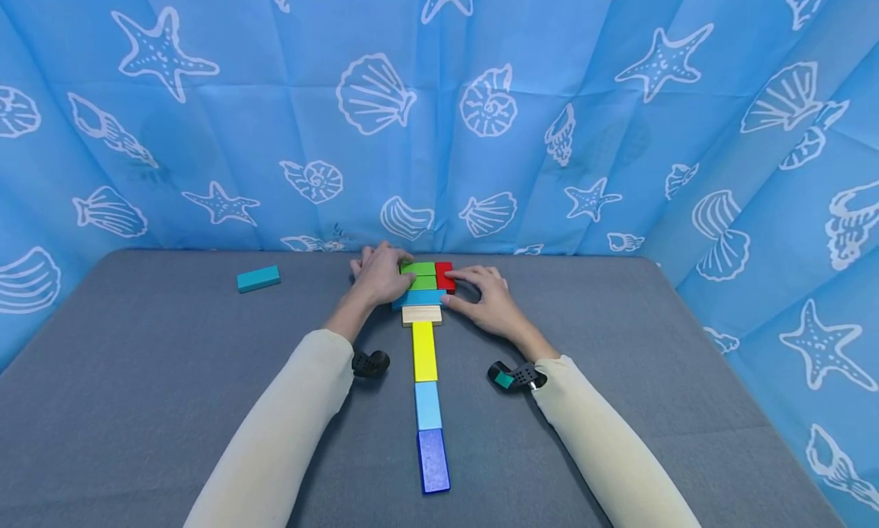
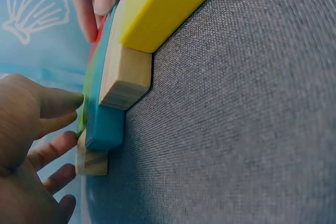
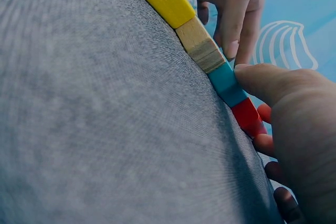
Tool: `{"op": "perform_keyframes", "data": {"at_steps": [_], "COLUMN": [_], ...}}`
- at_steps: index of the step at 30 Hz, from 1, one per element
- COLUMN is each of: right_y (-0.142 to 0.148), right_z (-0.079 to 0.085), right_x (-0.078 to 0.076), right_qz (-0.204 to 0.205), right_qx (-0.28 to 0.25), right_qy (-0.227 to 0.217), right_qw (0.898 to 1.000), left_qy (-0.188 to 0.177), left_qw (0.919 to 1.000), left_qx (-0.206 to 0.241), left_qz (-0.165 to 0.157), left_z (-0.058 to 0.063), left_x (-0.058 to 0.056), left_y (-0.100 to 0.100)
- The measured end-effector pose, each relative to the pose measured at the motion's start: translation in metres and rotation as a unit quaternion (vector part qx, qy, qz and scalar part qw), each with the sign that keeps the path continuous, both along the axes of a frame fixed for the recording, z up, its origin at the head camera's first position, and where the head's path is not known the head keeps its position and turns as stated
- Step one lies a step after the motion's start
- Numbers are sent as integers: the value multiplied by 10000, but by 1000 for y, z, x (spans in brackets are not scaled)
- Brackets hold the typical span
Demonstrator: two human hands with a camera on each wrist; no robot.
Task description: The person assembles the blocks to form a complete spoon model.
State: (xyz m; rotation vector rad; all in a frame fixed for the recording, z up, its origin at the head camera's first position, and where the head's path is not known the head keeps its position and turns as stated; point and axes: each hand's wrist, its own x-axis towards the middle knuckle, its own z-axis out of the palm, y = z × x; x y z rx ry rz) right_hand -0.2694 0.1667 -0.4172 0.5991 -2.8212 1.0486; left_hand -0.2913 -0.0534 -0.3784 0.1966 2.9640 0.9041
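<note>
A flat arrangement of wooden blocks runs up the table's middle. At its top, two green blocks lie beside a red block. Below them a teal-blue block lies crosswise, then a natural wood block. My left hand touches the green blocks with its thumb; its fingers spread at their left, near another plain wood block that the hand hides in the head view. With its index finger my right hand touches the red block, and its thumb rests at the teal-blue block's right end.
A yellow block, a light blue block and a dark blue block form a line toward me. One loose teal block lies at the back left of the grey tabletop. Behind hangs a blue shell-print curtain.
</note>
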Motion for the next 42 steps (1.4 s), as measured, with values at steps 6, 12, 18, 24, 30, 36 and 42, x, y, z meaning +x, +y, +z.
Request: {"op": "perform_keyframes", "data": {"at_steps": [6, 12, 18, 24, 30, 36, 42], "right_y": [-1, -1, 1, 1, 0, 0, 0], "right_z": [0, 0, 1, 0, 0, 1, 0], "right_x": [0, 0, 1, 1, 0, 0, 0], "right_qz": [-48, -65, -45, -12, -16, -10, -8], "right_qx": [56, 64, 30, 39, 43, 26, 37], "right_qy": [-2, 9, 33, 63, 57, 41, 72], "right_qw": [10000, 10000, 10000, 10000, 10000, 10000, 10000], "left_qy": [182, 416, 602, 824, 1078, 1284, 1438], "left_qw": [9984, 9928, 9878, 9849, 9835, 9833, 9810], "left_qx": [528, 1106, 1422, 1521, 1433, 1182, 990], "left_qz": [-89, -210, -180, 4, 223, 525, 840], "left_z": [-2, -1, -2, -4, -7, -6, -9], "left_x": [4, 14, 25, 32, 38, 45, 51], "left_y": [-13, -34, -57, -82, -109, -135, -159]}}
